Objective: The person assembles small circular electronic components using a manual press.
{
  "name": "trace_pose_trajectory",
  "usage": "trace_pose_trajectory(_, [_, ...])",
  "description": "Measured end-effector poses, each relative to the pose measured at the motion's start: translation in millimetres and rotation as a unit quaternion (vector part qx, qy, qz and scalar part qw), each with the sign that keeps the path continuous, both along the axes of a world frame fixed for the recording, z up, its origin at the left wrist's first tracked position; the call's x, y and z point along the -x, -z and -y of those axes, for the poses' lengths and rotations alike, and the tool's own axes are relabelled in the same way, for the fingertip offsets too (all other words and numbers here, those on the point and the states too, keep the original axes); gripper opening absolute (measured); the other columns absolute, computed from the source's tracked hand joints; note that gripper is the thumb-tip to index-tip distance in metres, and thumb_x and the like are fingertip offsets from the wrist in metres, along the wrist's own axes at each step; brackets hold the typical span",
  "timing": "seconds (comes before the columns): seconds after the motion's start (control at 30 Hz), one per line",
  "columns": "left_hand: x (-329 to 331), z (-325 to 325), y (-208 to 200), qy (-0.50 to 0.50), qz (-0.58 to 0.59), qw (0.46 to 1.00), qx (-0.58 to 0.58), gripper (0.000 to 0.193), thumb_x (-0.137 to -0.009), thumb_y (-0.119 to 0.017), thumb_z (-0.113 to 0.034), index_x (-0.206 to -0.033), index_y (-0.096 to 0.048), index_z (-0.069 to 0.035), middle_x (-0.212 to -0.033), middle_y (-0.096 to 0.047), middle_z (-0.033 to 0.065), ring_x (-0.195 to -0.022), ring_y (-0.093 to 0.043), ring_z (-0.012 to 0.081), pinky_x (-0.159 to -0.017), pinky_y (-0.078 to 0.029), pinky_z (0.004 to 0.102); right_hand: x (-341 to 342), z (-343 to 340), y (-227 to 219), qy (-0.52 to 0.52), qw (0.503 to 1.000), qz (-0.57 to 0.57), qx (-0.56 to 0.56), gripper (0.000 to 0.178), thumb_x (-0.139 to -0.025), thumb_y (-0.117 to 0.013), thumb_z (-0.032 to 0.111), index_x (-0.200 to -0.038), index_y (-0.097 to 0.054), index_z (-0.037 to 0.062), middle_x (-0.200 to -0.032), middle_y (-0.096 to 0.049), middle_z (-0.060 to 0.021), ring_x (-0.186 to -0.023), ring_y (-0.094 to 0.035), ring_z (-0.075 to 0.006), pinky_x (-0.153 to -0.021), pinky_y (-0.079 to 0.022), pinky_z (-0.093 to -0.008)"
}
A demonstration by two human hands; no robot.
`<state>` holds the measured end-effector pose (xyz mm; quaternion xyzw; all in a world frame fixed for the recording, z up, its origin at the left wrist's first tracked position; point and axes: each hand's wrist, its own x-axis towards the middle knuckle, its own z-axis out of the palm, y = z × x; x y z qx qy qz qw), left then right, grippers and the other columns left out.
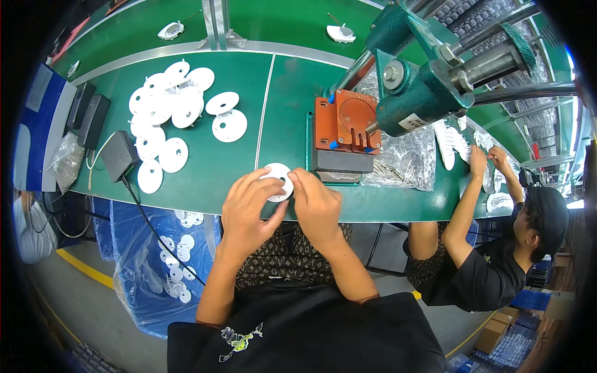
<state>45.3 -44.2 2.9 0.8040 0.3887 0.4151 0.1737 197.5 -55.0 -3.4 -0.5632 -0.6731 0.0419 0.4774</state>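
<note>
Black cloth of the wearer's shirt (311,329) is filling the lower middle of the frame. Above it, at the centre, both hands are holding one white disc (277,170) just over the near edge of the green surface (217,180). The left hand (249,202) is curling its fingers across the disc's face with the thumb near the lower rim; the right hand (316,202) is pinching the right rim between thumb and forefinger. The step in hand seems to be close two-handed work on this single disc; what the fingertips are doing by its hole is too small to tell. Any next move would likely call for a light, steady pinch on the rim by one hand while the other is shifting its grip, since the disc looks thin.

At the upper left, a loose pile of discs (158,105) is lying on the surface, while more are resting in a blue bag (143,304) at the lower left. A green press (413,93) is standing at the upper right, and a co-worker (497,267) is sitting at the right.
</note>
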Motion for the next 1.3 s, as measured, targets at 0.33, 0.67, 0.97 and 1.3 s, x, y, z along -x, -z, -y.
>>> trace_pose_trajectory(0.33, [-15, 5, -6, -0.112, -0.035, 0.992, 0.043, 0.054, -0.074, -0.075, -0.004, -0.126, -0.061, -0.003, -0.120, -0.060, 0.0140, -0.108, -0.060, 0.0339, -0.093, -0.048, 0.0419, 9, 4, -1, 0.018, 0.989, 0.142, 0.037, 0.036, -0.084, -0.068, 0.011, -0.119, -0.063, 0.0024, -0.078, -0.052, -0.0061, -0.067, -0.064, -0.0199, -0.051, -0.052, -0.0303])
trace_pose_trajectory(0.67, [-20, 2, -23, -0.025, -0.024, 0.996, -0.087, 0.044, -0.075, -0.073, 0.002, -0.116, -0.073, -0.013, -0.121, -0.060, 0.0119, -0.111, -0.057, 0.0336, -0.097, -0.046, 0.0433, -39, 77, -103, -0.184, 0.963, -0.187, -0.065, 0.015, -0.087, -0.070, 0.003, -0.101, -0.069, -0.0002, -0.099, -0.070, -0.0163, -0.083, -0.069, -0.0299, -0.074, -0.057, -0.0366])
trace_pose_trajectory(0.97, [-81, -58, -56, 0.030, -0.071, 0.987, -0.143, 0.035, -0.083, -0.070, -0.001, -0.117, -0.072, -0.009, -0.122, -0.063, 0.0127, -0.120, -0.054, 0.0348, -0.104, -0.045, 0.0471, -23, 112, -177, -0.380, 0.670, -0.538, -0.342, 0.006, -0.089, -0.068, 0.001, -0.090, -0.064, 0.0054, -0.102, -0.073, -0.0137, -0.092, -0.067, -0.0282, -0.083, -0.054, -0.0365])
trace_pose_trajectory(1.3, [-101, -65, -58, 0.012, -0.067, 0.989, -0.133, 0.040, -0.083, -0.075, -0.019, -0.116, -0.063, 0.000, -0.123, -0.060, 0.0183, -0.126, -0.052, 0.0400, -0.113, -0.034, 0.0535, -56, 139, -190, -0.416, 0.712, -0.534, -0.187, 0.009, -0.086, -0.070, 0.001, -0.091, -0.063, 0.0058, -0.098, -0.072, -0.0129, -0.097, -0.067, -0.0283, -0.088, -0.055, -0.0392])
